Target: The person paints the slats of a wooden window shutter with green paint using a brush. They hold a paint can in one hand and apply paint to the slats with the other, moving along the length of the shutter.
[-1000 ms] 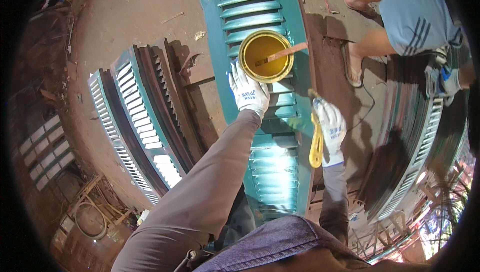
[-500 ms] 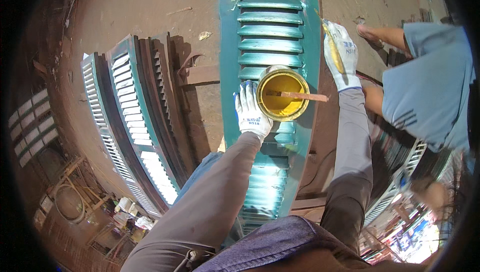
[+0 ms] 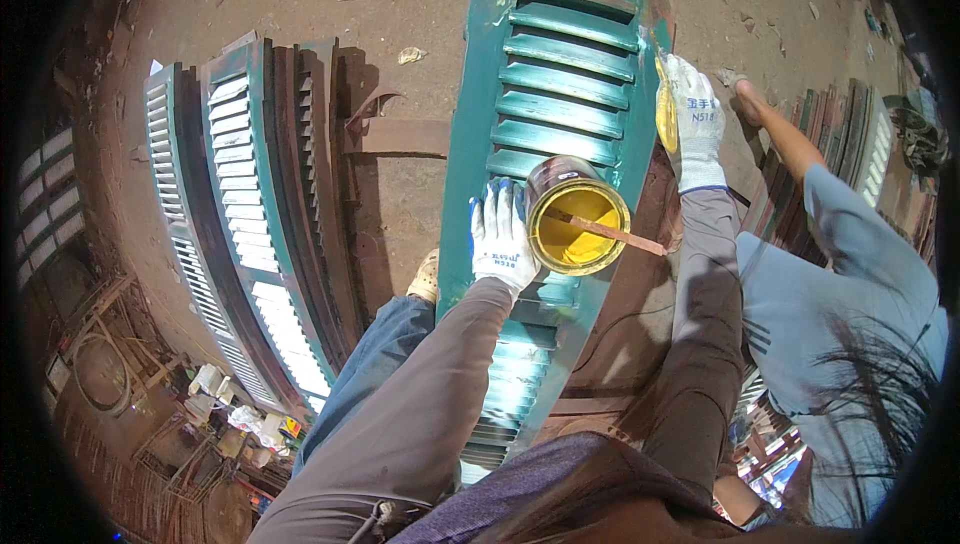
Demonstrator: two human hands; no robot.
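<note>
A green louvered shutter [image 3: 462, 134] lies lengthwise in front of me, its slats pale where worn or lit. On its slats stands an open round can [image 3: 534, 234] of yellow paint-like stuff, with a flat wooden stick [image 3: 636, 241] leaning out over the rim. My gloved left hand [image 3: 503, 239] lies flat on the shutter against the can's left side, fingers stretched out; its thumb is hidden. At the shutter's right edge, my gloved right hand [image 3: 694, 119] is closed round a slim yellow tool [image 3: 664, 109], perhaps a brush; its tip points at the edge near the upper slats.
More shutters [image 3: 235, 159] lean side by side on the left. A person in light blue [image 3: 835, 284] is close on my right, beside stacked shutters [image 3: 825, 139]. A brown board [image 3: 400, 136] lies left of the green shutter. Clutter [image 3: 240, 414] fills the lower left.
My view has shifted and tilted, so the shutter slants more. My right hand has moved down slightly along the edge with the yellow tool. The person on the right has shifted lower.
</note>
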